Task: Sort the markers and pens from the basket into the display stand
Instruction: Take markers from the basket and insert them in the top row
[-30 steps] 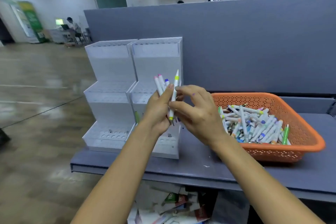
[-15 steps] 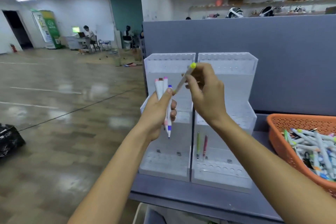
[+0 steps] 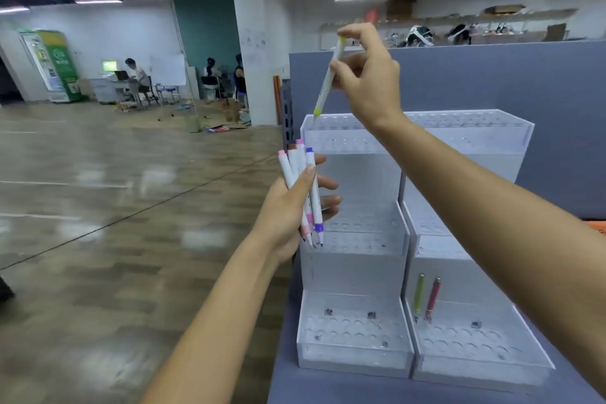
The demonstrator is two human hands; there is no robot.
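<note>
Two clear tiered display stands stand side by side, the left stand and the right stand. My right hand pinches a white marker with yellow-green ends, nearly upright, its lower tip at the far-left corner of the left stand's top tier. My left hand grips a bundle of several white markers with pink, brown and purple caps, in front of the left stand's middle tier. A green pen and a red pen stand in the right stand's bottom tier. Only a sliver of the orange basket shows.
The stands rest on a grey shelf backed by a grey partition. To the left lies an open wooden floor. Far off, people sit at desks beside a green machine.
My right hand has taken the yellow-green marker out of the bundle and raised it to the left stand's top tier. My view has swung left, putting the basket almost out of sight.
</note>
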